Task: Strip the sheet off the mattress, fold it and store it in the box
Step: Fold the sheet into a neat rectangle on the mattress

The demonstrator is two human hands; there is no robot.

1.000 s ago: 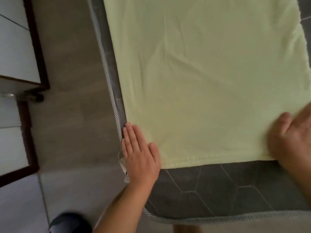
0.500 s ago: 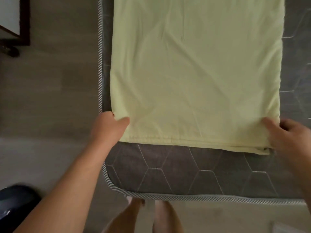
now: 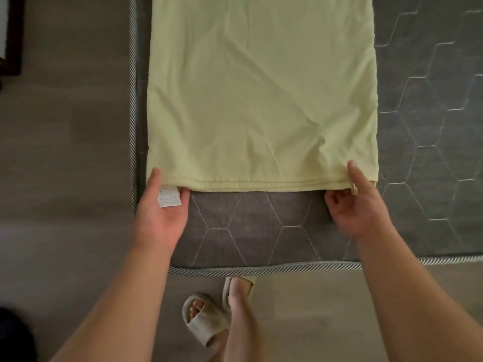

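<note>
sheet (image 3: 261,100) lies folded on the mattress (image 3: 261,226), its long axis running straight away from the fingers (image 3: 337,199). left hand (image 3: 162,212) pinches the near left corner and right hand (image 3: 358,207) the near right corner, thumbs on top. both hands equally near. box not in view.

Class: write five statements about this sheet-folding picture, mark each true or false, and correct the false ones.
1. The pale yellow folded fabric sheet lies on the grey hexagon-quilted mattress. True.
2. The left hand rests on the floor. False: it pinches the sheet's near left corner.
3. A small white care label lies over the left palm. True.
4. The right hand is off the sheet. False: it pinches the near right corner.
5. The person is barefoot. False: beige slide sandals are worn.
</note>
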